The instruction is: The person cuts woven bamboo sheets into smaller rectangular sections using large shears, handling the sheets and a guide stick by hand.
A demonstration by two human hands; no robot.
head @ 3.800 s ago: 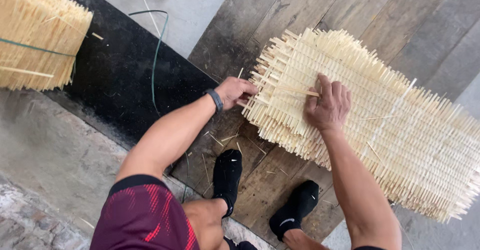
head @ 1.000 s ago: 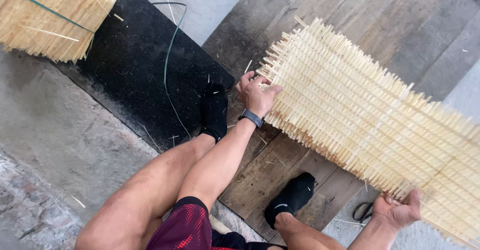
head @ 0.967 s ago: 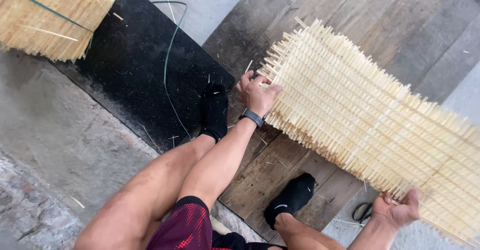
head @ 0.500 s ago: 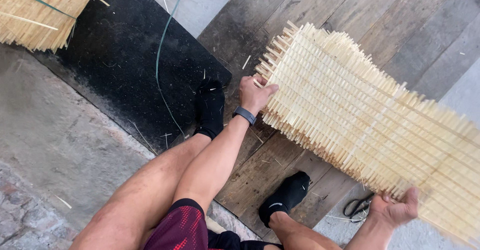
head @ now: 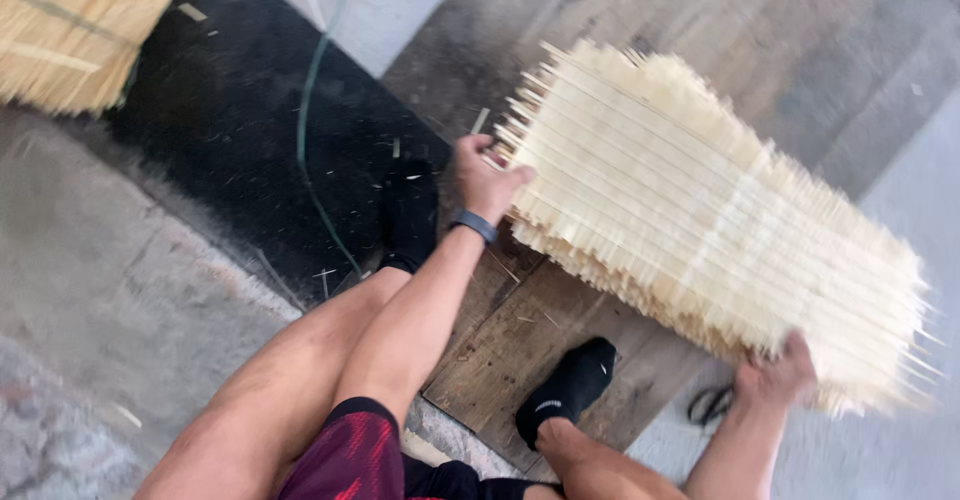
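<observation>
The left hand (head: 487, 180) clutches the left end of a long, pale mat of thin woven bamboo slats (head: 720, 220), its edges bristling with splinter-like tips. The right hand (head: 778, 378) grips the mat's near right edge. The mat sits over worn grey wooden boards (head: 520, 330), beside a black rubbery sheet (head: 230, 120).

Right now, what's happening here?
A seated person holds a woven mat of pale bamboo strips by two edges: left hand grips the near end, right hand the lower edge. The mat lies over dark wooden boards. Scissors lie beside the right hand; a bundle of strips sits top left.
</observation>
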